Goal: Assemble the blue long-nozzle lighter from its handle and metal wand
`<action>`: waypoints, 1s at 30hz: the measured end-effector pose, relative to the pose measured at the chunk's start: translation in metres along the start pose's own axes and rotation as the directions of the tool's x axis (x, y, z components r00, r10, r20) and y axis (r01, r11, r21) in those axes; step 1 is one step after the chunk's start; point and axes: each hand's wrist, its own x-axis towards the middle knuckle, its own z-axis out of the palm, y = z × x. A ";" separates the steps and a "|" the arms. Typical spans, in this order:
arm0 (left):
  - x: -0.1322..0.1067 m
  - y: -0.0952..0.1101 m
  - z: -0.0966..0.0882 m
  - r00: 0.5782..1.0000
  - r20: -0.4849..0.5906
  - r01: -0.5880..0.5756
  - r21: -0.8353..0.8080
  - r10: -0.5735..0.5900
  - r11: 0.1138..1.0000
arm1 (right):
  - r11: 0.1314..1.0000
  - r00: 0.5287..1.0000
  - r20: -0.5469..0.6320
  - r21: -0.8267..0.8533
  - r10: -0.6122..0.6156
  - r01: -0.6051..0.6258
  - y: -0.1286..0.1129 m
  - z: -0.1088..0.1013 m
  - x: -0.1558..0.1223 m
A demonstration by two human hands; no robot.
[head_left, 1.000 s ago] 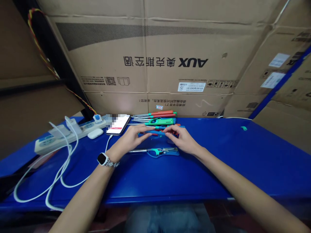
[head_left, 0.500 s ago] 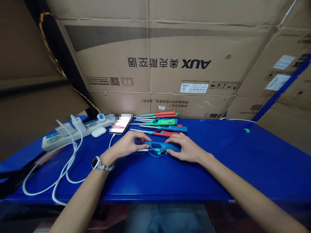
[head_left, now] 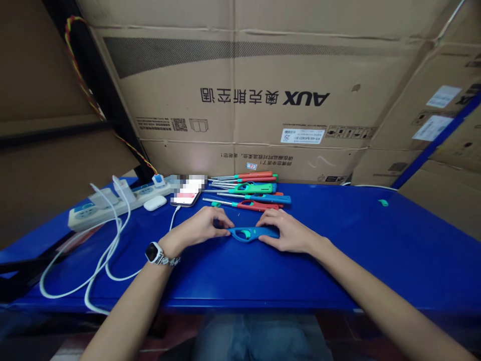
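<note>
Between my two hands, low over the blue tabletop, is a blue long-reach lighter point(head_left: 246, 239) with a green trigger. Thumb and fingers of my left hand point(head_left: 203, 223) pinch its front end, hiding the tip side. My right hand point(head_left: 288, 231) grips the handle end with the thumb below and fingers above. The two halves of the blue casing look pressed together. Just beyond my hands lie several more lighters side by side, among them a red lighter point(head_left: 259, 206), a blue lighter point(head_left: 272, 198) and a green lighter point(head_left: 257, 188), metal rods pointing left.
A phone point(head_left: 188, 190) on a cable lies left of the lighters. Farther left are a white earbud case point(head_left: 155, 202), a power strip point(head_left: 84, 216) and looped white cables point(head_left: 112, 245). A small green piece point(head_left: 383, 202) rests at right. Cardboard point(head_left: 263, 60) walls the back.
The blue casing half that was tilted up over the lighter's inner parts now lies flush on the other half. Both hands stay on the lighter, and the view has shifted slightly.
</note>
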 end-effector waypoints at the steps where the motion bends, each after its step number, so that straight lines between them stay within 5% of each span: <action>1: 0.000 0.000 0.000 1.000 0.004 0.000 0.004 0.000 1.000 | 1.000 1.000 0.002 0.000 0.002 -0.002 0.000 0.000 0.000; 30: 0.000 -0.006 0.003 0.992 0.050 0.114 0.000 -0.114 0.994 | 0.999 0.999 0.052 -0.038 -0.012 0.014 -0.002 0.000 0.005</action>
